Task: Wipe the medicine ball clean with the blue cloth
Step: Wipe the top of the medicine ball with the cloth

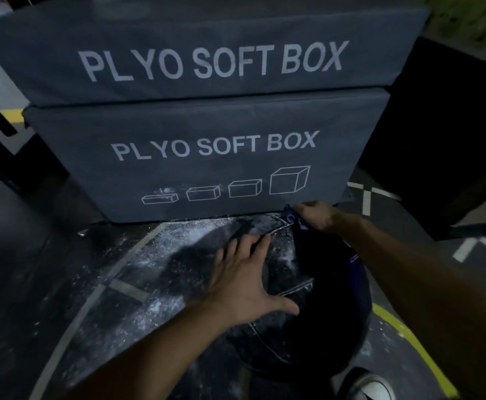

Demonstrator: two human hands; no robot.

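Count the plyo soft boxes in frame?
2: the upper plyo box sits stacked on the lower plyo box, behind the medicine ball. More may lie outside the frame.

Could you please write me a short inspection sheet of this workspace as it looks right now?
Surface: dark floor dusted with white powder, taped lines.
Job's things: black medicine ball, powder on top; blue cloth at its far side.
Clutter: nothing seen.
Hands: left hand spread flat on the ball; right hand grips the cloth.
Cables: nothing seen.
Surroundings: two stacked grey plyo soft boxes behind; a shoe near the ball.
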